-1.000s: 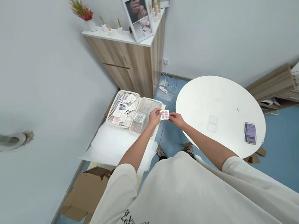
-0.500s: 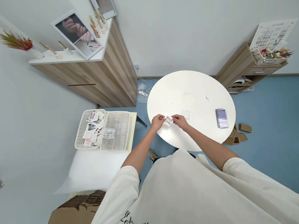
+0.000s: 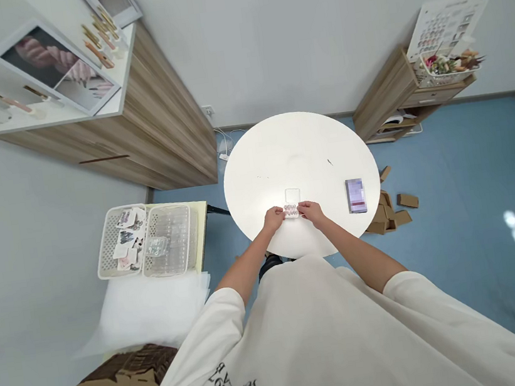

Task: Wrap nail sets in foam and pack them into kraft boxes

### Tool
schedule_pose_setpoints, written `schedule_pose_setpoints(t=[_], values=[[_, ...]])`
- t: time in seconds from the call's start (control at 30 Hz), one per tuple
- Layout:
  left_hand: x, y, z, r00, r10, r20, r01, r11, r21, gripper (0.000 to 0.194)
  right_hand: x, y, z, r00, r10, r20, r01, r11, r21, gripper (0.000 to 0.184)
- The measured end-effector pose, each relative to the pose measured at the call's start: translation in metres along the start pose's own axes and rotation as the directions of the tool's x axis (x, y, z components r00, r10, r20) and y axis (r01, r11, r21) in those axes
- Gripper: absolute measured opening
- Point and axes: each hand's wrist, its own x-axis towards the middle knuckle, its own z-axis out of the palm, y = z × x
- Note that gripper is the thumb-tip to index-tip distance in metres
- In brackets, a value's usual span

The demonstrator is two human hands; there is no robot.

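Observation:
A small white card of pinkish press-on nails (image 3: 291, 211) lies level between my hands, its nails set in rows. My left hand (image 3: 274, 218) pinches its left edge, and my right hand (image 3: 310, 211) has its fingers closed at the right edge. Directly beyond the card is a clear plastic box (image 3: 293, 196), with its far half showing flat on the table. Whether the card rests inside the near half of that box or just above it, I cannot tell. Both hands are low over the near part of the round white table (image 3: 293, 144).
A purple box (image 3: 356, 196) lies on the table's right side, and a small dark tool (image 3: 329, 162) is farther back. At left, one white basket (image 3: 108, 250) holds nail cards, and another (image 3: 191, 246) holds clear cases. Cardboard pieces (image 3: 384, 214) lie on the floor.
The card of press-on nails, tilted and left of the clear box before, is now level and right at the box's near side. Both hands moved with it. The camera view has shifted.

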Motion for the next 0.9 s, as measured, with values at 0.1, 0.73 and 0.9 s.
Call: schedule_pose_setpoints(t=[0.1,0.73,0.9], values=[[0.004,-0.001,0.005,1.000,0.001,0.030,-0.003,0.998,0.067,0.011,0.004,0.010,-0.004,0.999,-0.027,-0.017,0.025,0.996,-0.091,0.019],[0.021,-0.025,0.008,0.977,-0.072,0.200,0.063,0.997,0.050,0.052,0.050,0.051,-0.006,0.984,-0.069,-0.164,-0.007,0.906,-0.422,0.029],[0.021,-0.015,0.001,0.975,-0.105,0.196,0.089,0.992,0.089,0.051,0.048,0.053,-0.012,0.988,-0.068,-0.141,0.001,0.902,-0.431,0.033]])
